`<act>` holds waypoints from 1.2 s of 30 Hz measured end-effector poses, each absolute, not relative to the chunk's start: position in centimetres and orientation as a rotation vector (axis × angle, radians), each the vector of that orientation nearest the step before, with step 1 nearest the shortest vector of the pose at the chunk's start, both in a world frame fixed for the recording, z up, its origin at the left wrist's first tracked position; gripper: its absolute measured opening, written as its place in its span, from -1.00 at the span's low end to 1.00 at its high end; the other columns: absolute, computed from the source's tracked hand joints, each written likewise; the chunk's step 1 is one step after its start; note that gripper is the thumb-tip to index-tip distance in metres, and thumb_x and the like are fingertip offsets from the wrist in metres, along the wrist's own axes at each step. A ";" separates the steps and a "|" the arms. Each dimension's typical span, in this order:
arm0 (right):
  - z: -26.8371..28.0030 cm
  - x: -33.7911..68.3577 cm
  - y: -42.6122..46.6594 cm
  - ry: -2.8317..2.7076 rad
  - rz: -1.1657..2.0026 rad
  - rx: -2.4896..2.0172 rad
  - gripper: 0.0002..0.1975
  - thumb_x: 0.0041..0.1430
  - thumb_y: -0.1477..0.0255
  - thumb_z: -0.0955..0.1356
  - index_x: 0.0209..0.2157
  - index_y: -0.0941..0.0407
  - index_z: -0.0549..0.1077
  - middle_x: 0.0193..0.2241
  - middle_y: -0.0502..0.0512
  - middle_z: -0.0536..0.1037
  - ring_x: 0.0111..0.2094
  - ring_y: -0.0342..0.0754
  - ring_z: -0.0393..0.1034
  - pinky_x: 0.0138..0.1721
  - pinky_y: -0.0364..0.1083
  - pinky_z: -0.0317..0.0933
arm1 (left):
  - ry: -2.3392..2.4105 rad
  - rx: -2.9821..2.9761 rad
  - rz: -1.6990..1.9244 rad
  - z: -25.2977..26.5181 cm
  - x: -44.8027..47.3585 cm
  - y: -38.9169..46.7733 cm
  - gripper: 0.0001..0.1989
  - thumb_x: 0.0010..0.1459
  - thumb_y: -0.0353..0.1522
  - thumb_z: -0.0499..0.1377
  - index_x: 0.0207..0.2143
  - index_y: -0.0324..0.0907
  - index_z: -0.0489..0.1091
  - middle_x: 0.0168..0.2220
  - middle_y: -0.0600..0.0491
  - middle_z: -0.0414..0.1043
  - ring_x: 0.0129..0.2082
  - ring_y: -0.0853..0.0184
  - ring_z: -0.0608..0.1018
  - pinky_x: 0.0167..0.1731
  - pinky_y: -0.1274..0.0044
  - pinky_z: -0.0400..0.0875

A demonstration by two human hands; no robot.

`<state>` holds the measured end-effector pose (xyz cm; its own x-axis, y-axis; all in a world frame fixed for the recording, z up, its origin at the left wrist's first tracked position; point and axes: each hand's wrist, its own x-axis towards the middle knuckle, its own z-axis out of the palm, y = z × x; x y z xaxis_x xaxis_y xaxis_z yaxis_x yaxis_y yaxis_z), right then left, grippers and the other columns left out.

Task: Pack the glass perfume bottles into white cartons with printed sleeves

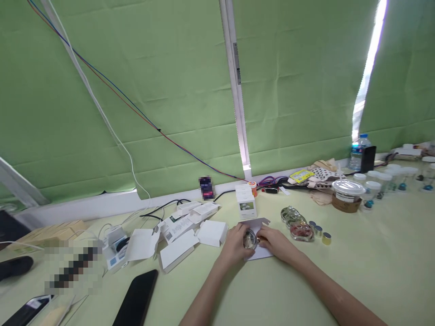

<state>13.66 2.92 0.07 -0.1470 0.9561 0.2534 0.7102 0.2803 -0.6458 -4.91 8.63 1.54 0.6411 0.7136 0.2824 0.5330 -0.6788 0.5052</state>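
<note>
Curling round the side of a small round jar [249, 239], the left hand [234, 241] of the person has its fingers and thumb partly closed on it, at the lower centre of the frame. The right hand [277, 243] meets it from the right, fingers bent close together at the jar's edge beside a small shiny piece [258, 239]; whether they pinch that piece cannot be told. Under both hands lies an open white box [261, 254], its flap raised behind them.

Just above, near the centre, stands a white carton [246, 206] with a picture on its front. To the right of the hands, shiny round tins [302, 231] sit in a row, with small caps [326, 238] beside them. Further to the right are a lidded cup [347, 192] in a brown sleeve and several clear jars [373, 190] with white lids. More white boxes [179, 250] lie left of centre, and a black phone [136, 299] rests at the lower left on the pale green table [367, 271].
</note>
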 end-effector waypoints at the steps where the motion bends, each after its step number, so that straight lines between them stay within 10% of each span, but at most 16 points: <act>1: 0.0 13.8 2.9 -1.903 0.533 -1.484 -0.81 0.04 0.61 0.27 -0.37 0.09 0.46 -0.30 0.04 0.52 -0.25 -0.03 0.42 -0.21 -0.09 0.21 | 0.996 2.508 0.680 1.7 -5.0 8.5 -0.42 -0.24 -0.44 0.32 -0.07 -0.10 0.36 -0.04 -0.06 0.38 -0.06 0.05 0.42 -0.07 0.31 0.27; 16: -1.4 13.6 3.7 -1.630 0.925 -1.358 -0.73 0.02 0.43 0.27 -0.19 0.13 0.43 -0.40 -0.01 0.53 -0.62 -0.15 0.42 -0.63 -0.19 0.27 | 0.639 2.425 0.933 3.5 -5.2 7.1 -0.61 0.16 -0.53 0.07 -0.02 0.02 0.40 0.09 0.01 0.40 0.20 0.17 0.30 0.26 0.22 -0.05; 36: -4.7 24.9 -7.7 -1.340 0.136 -1.877 -0.75 0.08 0.23 0.23 -0.24 0.03 0.35 -0.29 0.15 0.56 -0.38 0.06 0.47 -0.34 -0.02 0.32 | 0.779 1.926 0.726 -1.2 5.0 -1.1 -0.30 -0.30 -0.16 0.44 -0.12 -0.13 0.22 -0.20 -0.01 0.38 -0.22 0.19 0.44 -0.22 0.41 0.34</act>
<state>24.93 -7.70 -4.73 0.4308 0.8325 0.3484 0.7452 -0.1104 -0.6576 4.98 -1.05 -1.20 0.6279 0.7588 0.1732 0.2257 -0.3905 0.8925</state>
